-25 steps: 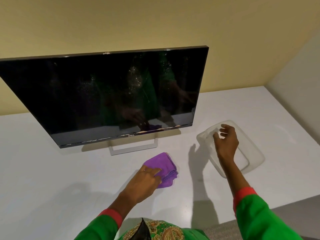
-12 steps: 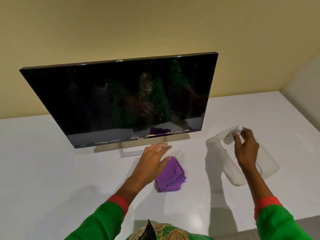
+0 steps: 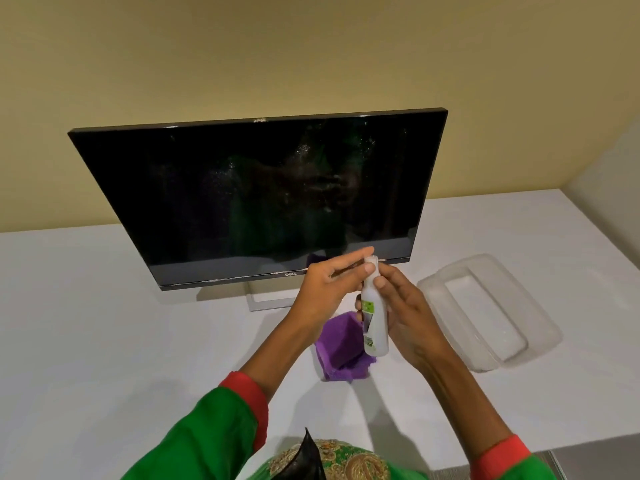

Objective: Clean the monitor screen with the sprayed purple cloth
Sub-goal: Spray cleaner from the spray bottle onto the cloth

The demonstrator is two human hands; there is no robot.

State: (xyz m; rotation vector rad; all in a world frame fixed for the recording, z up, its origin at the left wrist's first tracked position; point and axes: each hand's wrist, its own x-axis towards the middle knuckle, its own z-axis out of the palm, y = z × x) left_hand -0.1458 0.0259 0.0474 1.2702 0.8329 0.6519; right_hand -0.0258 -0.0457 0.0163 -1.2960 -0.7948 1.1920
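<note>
1. Monitor: wide black flat-panel monitor (image 3: 263, 199) on a slim silver stand, upright on the white table (image 3: 104, 323), screen dark and flecked with pale specks; wiping not yet begun

2. Cloth: folded purple microfibre cloth (image 3: 341, 351), flat on the table just in front of the stand, beneath both hands and held by neither; judged left there so both hands were free for the bottle

3. Bottle: small white plastic spray bottle (image 3: 374, 320) with a green label, upright above the cloth

4. Right hand (image 3: 405, 317): fingers curled round the bottle's body, holding it firmly

5. Left hand (image 3: 325, 289): fingers extended, thumb and forefinger pinching the clear cap at the bottle's top; judged to be pulling it off so the nozzle could wet the cloth below

6. Tray: shallow translucent plastic tray (image 3: 519, 327), on the table to the right, apart from the cloth

7. Sleeves: green with red cuffs, near edge of view
</note>
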